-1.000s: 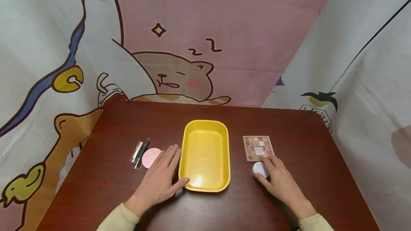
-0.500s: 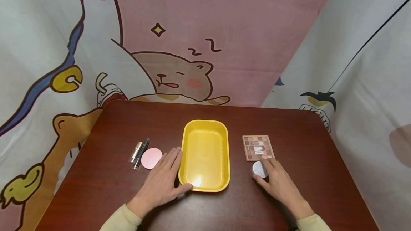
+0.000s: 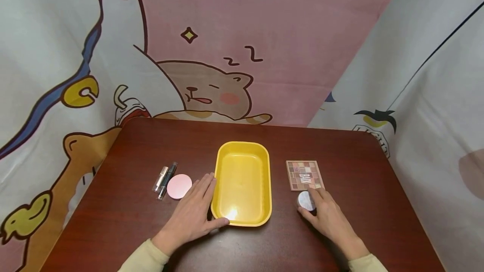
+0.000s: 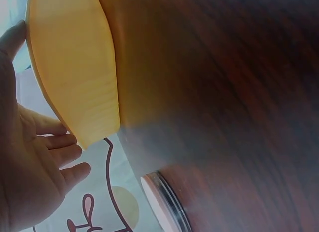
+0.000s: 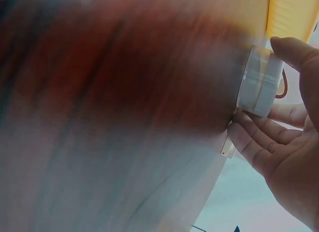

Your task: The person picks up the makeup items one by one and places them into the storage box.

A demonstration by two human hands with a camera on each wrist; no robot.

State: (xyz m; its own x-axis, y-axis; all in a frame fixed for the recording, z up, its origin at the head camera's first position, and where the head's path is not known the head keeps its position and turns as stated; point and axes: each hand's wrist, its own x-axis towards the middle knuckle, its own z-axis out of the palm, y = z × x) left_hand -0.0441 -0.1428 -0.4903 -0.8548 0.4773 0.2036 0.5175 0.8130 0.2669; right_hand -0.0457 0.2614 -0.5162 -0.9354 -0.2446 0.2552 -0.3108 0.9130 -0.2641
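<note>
In the head view my left hand [image 3: 193,211] lies along the left side of a yellow tray [image 3: 269,179], fingers straight and fingertips at its rim, thumb at the near left corner. The left wrist view shows the same yellow tray [image 4: 75,67] with the thumb and fingers against its edge. On the right, my right hand [image 3: 332,217] holds a small round jar [image 3: 305,200] with a whitish lid, thumb on one side and fingers on the other. The jar [image 5: 259,82] stands on the table in the right wrist view. Just beyond it lies an eyeshadow palette [image 3: 302,173].
Left of the tray, a round pink compact [image 3: 179,186] sits near my left fingers. Beside it lie a dark slim tube [image 3: 167,180] and a gold-and-clear tube [image 3: 161,178]. The brown table [image 3: 249,251] ends at a cartoon-printed curtain [image 3: 287,45] behind and at both sides.
My left hand has shifted slightly right, its thumb sliding farther along the tray's near rim. My right hand stays at the jar, nearly unmoved.
</note>
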